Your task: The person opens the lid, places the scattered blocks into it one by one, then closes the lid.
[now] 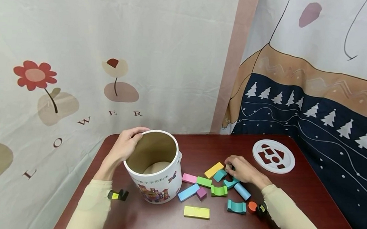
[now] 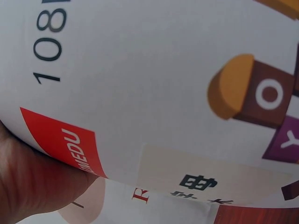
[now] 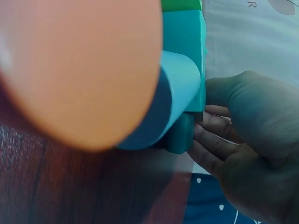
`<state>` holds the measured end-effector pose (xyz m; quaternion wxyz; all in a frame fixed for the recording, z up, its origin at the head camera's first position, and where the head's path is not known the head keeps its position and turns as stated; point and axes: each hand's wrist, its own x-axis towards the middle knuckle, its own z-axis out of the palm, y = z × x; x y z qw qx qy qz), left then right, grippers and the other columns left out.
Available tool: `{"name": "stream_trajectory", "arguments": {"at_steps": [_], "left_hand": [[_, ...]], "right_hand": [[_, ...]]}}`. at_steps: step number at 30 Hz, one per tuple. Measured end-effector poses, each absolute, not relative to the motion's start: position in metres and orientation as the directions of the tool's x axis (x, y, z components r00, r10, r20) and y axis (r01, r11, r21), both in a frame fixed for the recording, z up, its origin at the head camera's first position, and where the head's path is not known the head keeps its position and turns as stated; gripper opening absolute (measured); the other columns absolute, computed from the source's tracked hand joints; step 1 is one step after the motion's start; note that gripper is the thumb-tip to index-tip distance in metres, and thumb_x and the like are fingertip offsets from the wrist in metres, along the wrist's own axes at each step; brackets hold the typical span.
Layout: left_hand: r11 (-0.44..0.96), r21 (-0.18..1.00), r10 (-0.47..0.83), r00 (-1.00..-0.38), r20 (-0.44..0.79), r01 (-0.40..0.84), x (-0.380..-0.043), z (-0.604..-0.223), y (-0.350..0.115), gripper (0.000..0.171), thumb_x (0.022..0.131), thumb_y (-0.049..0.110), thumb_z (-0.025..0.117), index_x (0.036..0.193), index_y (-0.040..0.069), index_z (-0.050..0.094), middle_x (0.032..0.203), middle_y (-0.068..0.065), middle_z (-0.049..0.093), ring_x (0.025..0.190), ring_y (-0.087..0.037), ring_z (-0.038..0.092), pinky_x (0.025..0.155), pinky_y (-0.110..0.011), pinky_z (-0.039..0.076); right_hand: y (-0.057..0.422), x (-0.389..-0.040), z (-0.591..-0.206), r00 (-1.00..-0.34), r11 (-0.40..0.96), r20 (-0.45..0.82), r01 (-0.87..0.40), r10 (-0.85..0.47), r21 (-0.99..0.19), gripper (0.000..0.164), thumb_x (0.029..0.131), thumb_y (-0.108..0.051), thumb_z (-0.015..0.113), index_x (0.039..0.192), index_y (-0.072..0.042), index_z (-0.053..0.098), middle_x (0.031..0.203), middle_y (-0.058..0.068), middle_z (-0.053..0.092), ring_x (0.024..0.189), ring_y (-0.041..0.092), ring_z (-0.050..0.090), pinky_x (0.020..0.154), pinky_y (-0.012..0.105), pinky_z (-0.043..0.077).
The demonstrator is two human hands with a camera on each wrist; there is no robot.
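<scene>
My left hand (image 1: 127,143) grips the rim of a white bucket (image 1: 166,183) with printed pictures, which stands upright with its mouth uncovered. Up close in the left wrist view, the bucket wall (image 2: 126,84) fills most of the picture, with part of the hand (image 2: 42,186) against it. Among the toy blocks, my right hand (image 1: 243,169) holds a small tan block (image 1: 228,167) at its fingertips. Close by lie a teal block (image 1: 220,175), a yellow block (image 1: 214,170), a teal arch block (image 1: 231,183) and a blue cylinder (image 1: 242,191). That cylinder (image 3: 182,84) partly hides behind a blurred orange block (image 3: 79,70) in the right wrist view.
A white lid (image 1: 274,145) with shaped cut-outs lies at the back right of the dark red table (image 1: 151,221). Pink, green, blue and purple blocks sit right of the bucket. A yellow block (image 1: 196,212) and a teal arch (image 1: 236,206) lie nearer the front. Printed curtains (image 1: 180,58) hang behind.
</scene>
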<state>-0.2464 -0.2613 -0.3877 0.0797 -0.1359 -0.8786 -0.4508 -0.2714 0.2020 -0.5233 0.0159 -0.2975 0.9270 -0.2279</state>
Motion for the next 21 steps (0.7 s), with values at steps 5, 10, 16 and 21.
{"name": "stream_trajectory", "arguments": {"at_steps": [5, 10, 16, 21], "left_hand": [[0.566, 0.765, 0.164, -0.951, 0.261, 0.308, -0.246, -0.389, -0.262, 0.033, 0.108, 0.007, 0.046, 0.13, 0.007, 0.071, 0.121, -0.012, 0.072, 0.106, -0.023, 0.065, 0.09, -0.044, 0.048], [0.565, 0.764, 0.167, -0.95, 0.264, 0.312, -0.246, -0.388, -0.262, 0.033, 0.107, 0.006, 0.046, 0.13, 0.006, 0.071, 0.121, -0.013, 0.072, 0.105, -0.025, 0.065, 0.089, -0.043, 0.048], [0.562, 0.768, 0.17, -0.951, 0.258, 0.308, -0.246, -0.39, -0.263, 0.034, 0.108, 0.006, 0.046, 0.131, 0.006, 0.07, 0.12, -0.013, 0.072, 0.103, -0.026, 0.066, 0.089, -0.046, 0.048], [0.561, 0.77, 0.167, -0.952, 0.255, 0.305, -0.246, -0.389, -0.262, 0.034, 0.108, 0.006, 0.045, 0.131, 0.006, 0.07, 0.12, -0.014, 0.072, 0.104, -0.027, 0.066, 0.089, -0.045, 0.048]], "right_hand": [[0.207, -0.271, -0.519, -0.831, 0.725, 0.093, -0.529, -0.549, -0.441, 0.026, 0.097, -0.012, 0.07, 0.12, 0.0, 0.071, 0.099, 0.0, 0.064, 0.083, 0.013, 0.059, 0.075, 0.029, 0.054], [0.211, -0.27, -0.509, -0.826, 0.712, 0.139, -0.545, -0.546, -0.443, 0.025, 0.095, -0.009, 0.071, 0.118, 0.001, 0.071, 0.097, -0.001, 0.063, 0.083, 0.01, 0.057, 0.076, 0.03, 0.055], [0.211, -0.266, -0.493, -0.811, 0.677, 0.229, -0.578, -0.539, -0.456, 0.021, 0.091, -0.007, 0.073, 0.112, -0.003, 0.071, 0.093, -0.003, 0.062, 0.082, 0.01, 0.056, 0.074, 0.03, 0.056], [0.209, -0.262, -0.478, -0.807, 0.654, 0.285, -0.588, -0.518, -0.476, 0.021, 0.09, -0.008, 0.074, 0.111, -0.008, 0.07, 0.092, -0.003, 0.062, 0.082, 0.015, 0.059, 0.073, 0.033, 0.058]]}}
